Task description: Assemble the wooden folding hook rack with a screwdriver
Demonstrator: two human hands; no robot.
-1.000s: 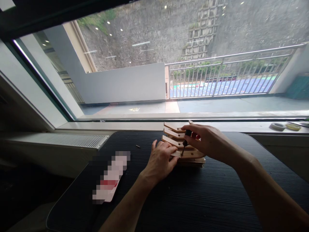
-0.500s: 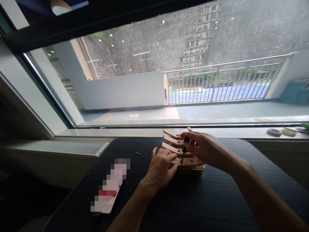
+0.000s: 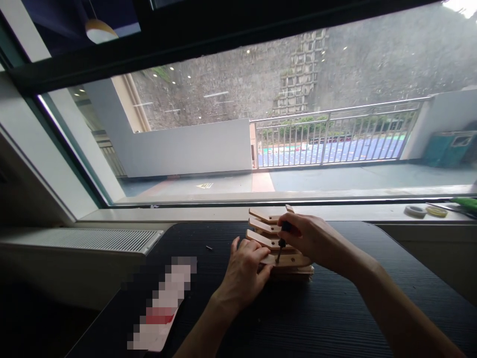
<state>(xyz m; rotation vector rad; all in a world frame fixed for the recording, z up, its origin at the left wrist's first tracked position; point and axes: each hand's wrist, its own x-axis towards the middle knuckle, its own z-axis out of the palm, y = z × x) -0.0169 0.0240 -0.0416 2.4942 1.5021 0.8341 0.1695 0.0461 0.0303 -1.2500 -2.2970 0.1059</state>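
Observation:
A stepped stack of light wooden slats (image 3: 265, 227) stands on a black ribbed table top (image 3: 298, 318), close to the window sill. My right hand (image 3: 316, 241) is closed round a small dark-handled screwdriver (image 3: 281, 240), whose tip points down onto the nearest slat (image 3: 294, 260). My left hand (image 3: 244, 273) presses its fingers against the left end of that slat and holds the stack still.
A small dark screw (image 3: 209, 247) lies on the table left of the stack. A white and red pixelated packet (image 3: 164, 308) lies near the table's left front. Tape rolls (image 3: 415, 211) sit on the sill at the right. A vent grille (image 3: 85, 239) runs along the left.
The view has tilted upward, so everything sits lower in the picture. Both hands and the screwdriver stay in the same position on the wooden stack.

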